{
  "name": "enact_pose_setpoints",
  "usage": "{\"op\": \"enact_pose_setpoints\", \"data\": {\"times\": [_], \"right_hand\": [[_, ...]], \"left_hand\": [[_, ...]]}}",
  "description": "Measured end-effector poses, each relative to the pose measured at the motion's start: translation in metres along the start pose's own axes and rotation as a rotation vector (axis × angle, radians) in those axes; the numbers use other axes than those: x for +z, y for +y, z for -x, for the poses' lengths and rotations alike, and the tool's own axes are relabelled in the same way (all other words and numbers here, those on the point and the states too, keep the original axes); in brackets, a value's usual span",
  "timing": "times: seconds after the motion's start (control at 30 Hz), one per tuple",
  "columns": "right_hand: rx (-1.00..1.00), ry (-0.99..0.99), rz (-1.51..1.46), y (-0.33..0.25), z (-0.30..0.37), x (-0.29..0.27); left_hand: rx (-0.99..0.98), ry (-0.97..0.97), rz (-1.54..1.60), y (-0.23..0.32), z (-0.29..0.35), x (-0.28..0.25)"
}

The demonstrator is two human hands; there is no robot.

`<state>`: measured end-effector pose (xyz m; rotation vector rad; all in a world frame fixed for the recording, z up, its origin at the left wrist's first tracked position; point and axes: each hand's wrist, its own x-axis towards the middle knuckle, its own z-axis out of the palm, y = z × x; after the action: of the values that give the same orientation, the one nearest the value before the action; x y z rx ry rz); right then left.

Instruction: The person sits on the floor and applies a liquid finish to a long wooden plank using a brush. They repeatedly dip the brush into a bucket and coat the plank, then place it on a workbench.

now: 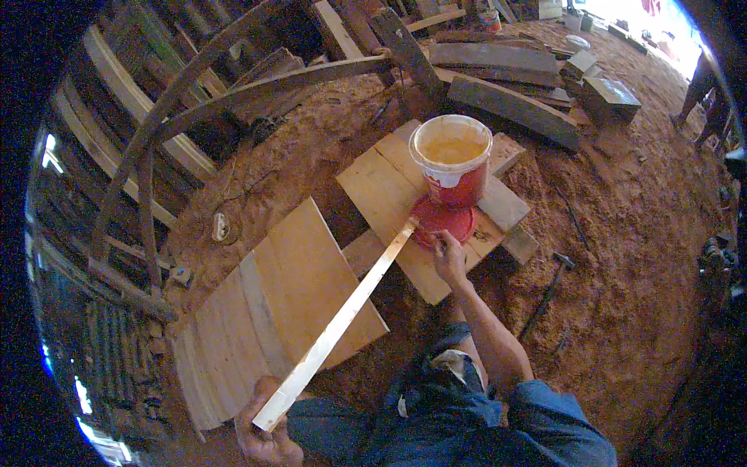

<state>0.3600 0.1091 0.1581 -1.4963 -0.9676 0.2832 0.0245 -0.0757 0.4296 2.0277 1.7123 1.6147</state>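
A long, narrow, pale wooden strip (342, 323) slants from the lower left up to the middle. Its near end lies in my left hand (264, 436), whose fingers are wrapped round it from below. The far end reaches the edge of a round red lid (461, 227) on a board. My right hand (450, 258) is over the near part of this lid, its fingers pinched together; what they hold is too small to make out. Just behind the lid stands a red and white bucket (459, 187), open at the top, with yellowish-brown stuff inside.
The bucket stands on a plywood board (373, 183) set over wood blocks (506, 206). To the left lies a panel of joined planks (296, 280). A hammer (551, 296) rests on the sawdust-covered ground at right. Stacked timber (506, 97) and a curved wooden frame (264, 97) are farther back.
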Motion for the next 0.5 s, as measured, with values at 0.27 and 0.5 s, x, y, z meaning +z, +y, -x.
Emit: {"op": "enact_pose_setpoints", "data": {"times": [0.27, 0.5], "right_hand": [[0.024, -0.177, -0.14, -0.049, 0.049, -0.012], [0.23, -0.214, -0.177, -0.104, 0.065, -0.02]], "left_hand": [[-0.106, 0.018, 0.055, -0.003, 0.006, 0.0], [-0.113, -0.016, 0.104, -0.003, 0.005, -0.001]]}}
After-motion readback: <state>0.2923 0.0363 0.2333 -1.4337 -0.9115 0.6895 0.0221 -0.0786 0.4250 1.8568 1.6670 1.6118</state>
